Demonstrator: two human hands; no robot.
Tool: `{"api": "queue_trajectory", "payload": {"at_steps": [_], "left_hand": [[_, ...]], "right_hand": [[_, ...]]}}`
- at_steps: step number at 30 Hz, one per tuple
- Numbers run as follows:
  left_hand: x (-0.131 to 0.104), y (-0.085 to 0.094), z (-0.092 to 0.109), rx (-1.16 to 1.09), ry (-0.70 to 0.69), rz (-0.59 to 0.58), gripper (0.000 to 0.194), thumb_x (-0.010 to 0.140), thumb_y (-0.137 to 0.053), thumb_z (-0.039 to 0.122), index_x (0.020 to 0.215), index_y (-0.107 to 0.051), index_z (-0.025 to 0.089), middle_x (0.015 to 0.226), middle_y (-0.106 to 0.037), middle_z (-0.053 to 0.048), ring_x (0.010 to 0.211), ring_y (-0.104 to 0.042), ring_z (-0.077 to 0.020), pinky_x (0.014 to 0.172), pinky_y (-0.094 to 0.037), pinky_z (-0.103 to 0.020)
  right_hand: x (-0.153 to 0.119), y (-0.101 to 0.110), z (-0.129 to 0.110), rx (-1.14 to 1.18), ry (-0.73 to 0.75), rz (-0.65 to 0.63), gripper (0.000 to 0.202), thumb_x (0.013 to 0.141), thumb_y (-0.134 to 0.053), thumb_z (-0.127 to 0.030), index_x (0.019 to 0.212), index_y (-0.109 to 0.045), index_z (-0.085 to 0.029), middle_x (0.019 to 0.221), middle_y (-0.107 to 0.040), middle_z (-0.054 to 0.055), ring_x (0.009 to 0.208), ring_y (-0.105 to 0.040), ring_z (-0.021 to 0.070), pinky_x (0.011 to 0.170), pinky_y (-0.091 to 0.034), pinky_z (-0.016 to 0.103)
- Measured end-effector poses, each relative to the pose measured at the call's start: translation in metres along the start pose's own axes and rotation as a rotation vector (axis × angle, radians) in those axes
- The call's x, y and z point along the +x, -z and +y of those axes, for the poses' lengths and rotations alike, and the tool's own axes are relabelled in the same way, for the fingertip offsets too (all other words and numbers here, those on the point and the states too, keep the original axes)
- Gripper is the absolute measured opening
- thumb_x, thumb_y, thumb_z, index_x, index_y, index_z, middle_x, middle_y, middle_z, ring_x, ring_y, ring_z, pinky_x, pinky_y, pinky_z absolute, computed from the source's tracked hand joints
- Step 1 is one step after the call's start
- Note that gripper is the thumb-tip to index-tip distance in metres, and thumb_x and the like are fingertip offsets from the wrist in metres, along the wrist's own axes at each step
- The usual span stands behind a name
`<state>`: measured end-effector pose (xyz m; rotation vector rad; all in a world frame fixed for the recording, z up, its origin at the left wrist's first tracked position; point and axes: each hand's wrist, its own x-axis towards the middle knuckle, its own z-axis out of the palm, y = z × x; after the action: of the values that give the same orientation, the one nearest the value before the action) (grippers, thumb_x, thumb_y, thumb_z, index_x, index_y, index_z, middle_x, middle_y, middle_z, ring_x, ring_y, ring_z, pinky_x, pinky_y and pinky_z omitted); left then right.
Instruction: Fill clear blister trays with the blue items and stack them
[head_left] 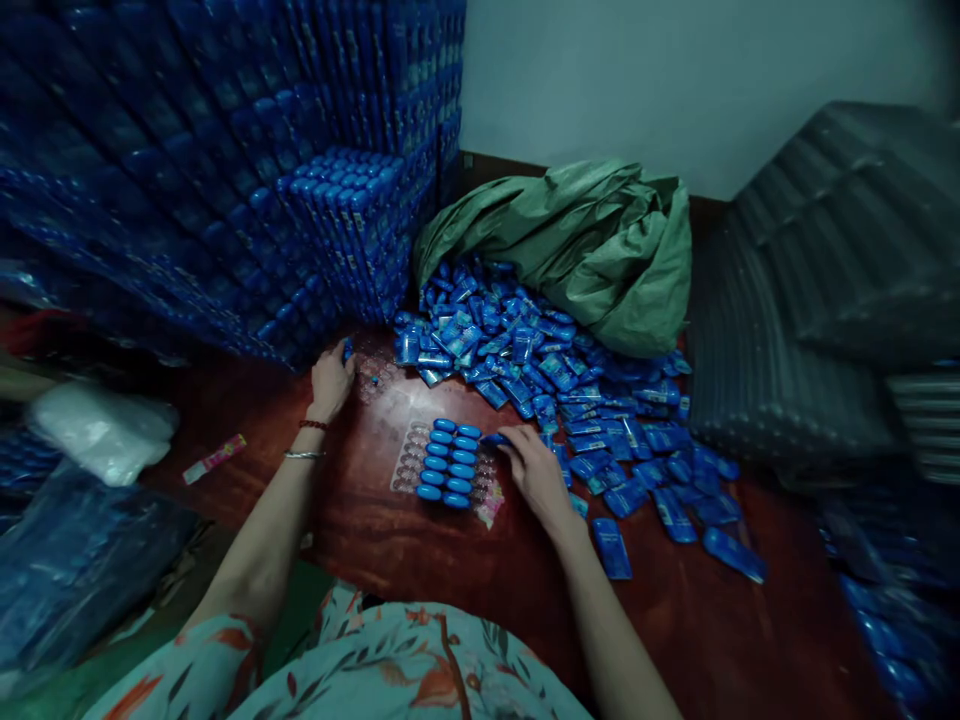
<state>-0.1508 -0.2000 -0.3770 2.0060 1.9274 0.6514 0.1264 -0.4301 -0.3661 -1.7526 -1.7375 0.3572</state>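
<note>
A clear plastic tray (407, 457) with moulded hollows lies on the red-brown table. Two columns of blue oval-topped containers (432, 464) stand in its middle, and hollows show on both sides. My right hand (534, 474) is at the tray's right edge, its fingers closed on a blue container (493, 439). Farther left, my left hand (331, 385) is closed near a clear plastic sheet (379, 378), with a small blue piece (347, 348) at its fingertips. A loose heap of flat blue containers (525, 345) spreads beyond the tray and to the right of it.
Behind the heap slumps a green woven sack (600, 250). Tall stacks of filled blue trays (349, 200) rise at the left. Grey stacked trays (780, 300) stand at the right. A pink-and-white strip (215, 459) and a white plastic bag (101, 430) lie to the left.
</note>
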Motion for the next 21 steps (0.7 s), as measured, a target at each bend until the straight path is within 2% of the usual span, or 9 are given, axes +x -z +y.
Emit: {"api": "queue_trajectory", "payload": {"at_steps": [3, 5, 7, 10, 12, 15, 18, 21], "left_hand": [[-0.008, 0.015, -0.008, -0.256, 0.014, 0.178, 0.033, 0.086, -0.046, 0.03, 0.108, -0.061, 0.011, 0.101, -0.065, -0.012, 0.096, -0.059, -0.0228, 0.088, -0.044, -0.033], [-0.023, 0.027, -0.011, -0.491, 0.07, 0.2, 0.033, 0.086, -0.046, 0.039, 0.096, -0.063, 0.012, 0.081, -0.066, -0.006, 0.078, -0.06, -0.0173, 0.075, -0.047, -0.027], [-0.043, 0.038, -0.01, -0.723, 0.126, 0.093, 0.04, 0.084, -0.047, 0.05, 0.083, -0.061, 0.013, 0.062, -0.058, 0.0, 0.059, -0.054, -0.0122, 0.06, -0.045, -0.022], [-0.072, 0.045, -0.002, -0.98, 0.193, -0.13, 0.048, 0.075, -0.056, 0.06, 0.075, -0.058, 0.012, 0.06, -0.058, 0.001, 0.05, -0.049, -0.0085, 0.052, -0.042, -0.02], [-0.086, 0.045, 0.005, -1.056, 0.247, -0.237, 0.052, 0.068, -0.062, 0.062, 0.078, -0.058, 0.012, 0.065, -0.061, -0.001, 0.051, -0.053, -0.0093, 0.051, -0.043, -0.021], [-0.101, 0.042, 0.014, -1.048, 0.268, -0.313, 0.052, 0.064, -0.069, 0.058, 0.087, -0.061, 0.012, 0.072, -0.064, -0.003, 0.057, -0.059, -0.0121, 0.054, -0.048, -0.023], [-0.112, 0.039, 0.019, -0.968, 0.131, -0.341, 0.042, 0.067, -0.071, 0.047, 0.093, -0.066, 0.014, 0.088, -0.067, -0.007, 0.077, -0.064, -0.0175, 0.068, -0.052, -0.028], [-0.121, 0.035, 0.022, -0.887, -0.043, -0.309, 0.033, 0.066, -0.073, 0.042, 0.087, -0.07, 0.016, 0.105, -0.063, -0.01, 0.099, -0.061, -0.0228, 0.083, -0.052, -0.033]], "right_hand": [[-0.004, 0.0, -0.005, -0.093, 0.026, -0.053, 0.031, 0.089, -0.038, -0.014, 0.111, -0.058, -0.02, 0.095, -0.059, 0.008, 0.087, -0.059, 0.0194, 0.076, -0.047, 0.029], [0.0, 0.002, -0.006, -0.13, 0.019, -0.099, 0.03, 0.088, -0.039, -0.012, 0.109, -0.059, -0.02, 0.093, -0.059, 0.007, 0.086, -0.059, 0.0189, 0.074, -0.047, 0.027], [0.01, 0.008, -0.007, -0.158, -0.003, -0.17, 0.027, 0.087, -0.042, -0.013, 0.105, -0.06, -0.021, 0.093, -0.06, 0.006, 0.082, -0.06, 0.0178, 0.069, -0.046, 0.026], [0.027, 0.018, -0.013, -0.206, -0.022, -0.29, 0.023, 0.087, -0.045, -0.013, 0.102, -0.06, -0.021, 0.096, -0.061, 0.005, 0.08, -0.06, 0.0164, 0.065, -0.042, 0.024], [0.034, 0.021, -0.019, -0.255, -0.008, -0.354, 0.024, 0.086, -0.046, -0.011, 0.102, -0.06, -0.021, 0.098, -0.061, 0.005, 0.08, -0.06, 0.016, 0.064, -0.04, 0.023], [0.032, 0.017, -0.023, -0.341, 0.036, -0.378, 0.031, 0.084, -0.045, -0.007, 0.107, -0.06, -0.022, 0.099, -0.06, 0.005, 0.081, -0.059, 0.0159, 0.064, -0.04, 0.023], [0.019, 0.006, -0.019, -0.347, 0.091, -0.295, 0.038, 0.085, -0.041, -0.006, 0.115, -0.057, -0.022, 0.097, -0.059, 0.006, 0.085, -0.058, 0.0175, 0.067, -0.043, 0.025], [0.006, -0.005, -0.013, -0.236, 0.117, -0.175, 0.034, 0.089, -0.039, -0.012, 0.117, -0.057, -0.021, 0.096, -0.058, 0.007, 0.089, -0.056, 0.0193, 0.073, -0.047, 0.029]]}}
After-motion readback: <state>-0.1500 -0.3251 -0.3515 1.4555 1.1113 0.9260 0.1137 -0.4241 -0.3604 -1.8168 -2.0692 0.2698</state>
